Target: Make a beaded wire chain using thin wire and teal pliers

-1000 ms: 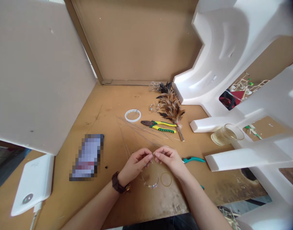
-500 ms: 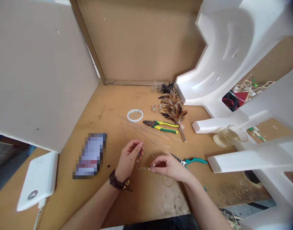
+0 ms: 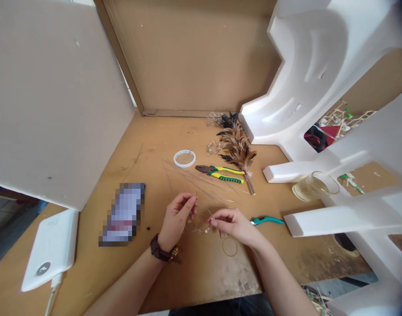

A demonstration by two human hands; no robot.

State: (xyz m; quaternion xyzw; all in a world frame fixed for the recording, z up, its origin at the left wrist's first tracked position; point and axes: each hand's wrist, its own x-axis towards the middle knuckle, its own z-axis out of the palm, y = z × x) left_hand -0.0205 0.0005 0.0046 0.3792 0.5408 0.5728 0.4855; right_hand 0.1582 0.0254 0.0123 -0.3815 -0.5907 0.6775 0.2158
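Observation:
A thin wire strung with small clear and coloured beads [image 3: 201,231] hangs between my two hands, low over the table. My left hand [image 3: 176,219], with a dark watch at the wrist, pinches one side of it, and a small turquoise bead shows by the fingers. On the other side my right hand [image 3: 233,226] is closed at thumb and forefinger on the beaded wire, a clear bead at the fingertips. Just below the right hand lies a thin gold-coloured ring [image 3: 229,246]. Teal-handled pliers [image 3: 269,220] lie beyond that hand, their jaws hidden behind it.
Loose straight wires [image 3: 196,177], a white ring [image 3: 184,164] and yellow-green pliers [image 3: 229,174] lie ahead. Behind them is a brown feather bundle [image 3: 236,142]. A glass [image 3: 314,186] stands at right among white frame legs [image 3: 306,225]. Leftward are a phone [image 3: 123,215] and a white power bank [image 3: 52,245].
My right hand has shifted slightly up and its fingertips sit higher on the beaded wire, so more beads show between the hands. My left hand has stayed put.

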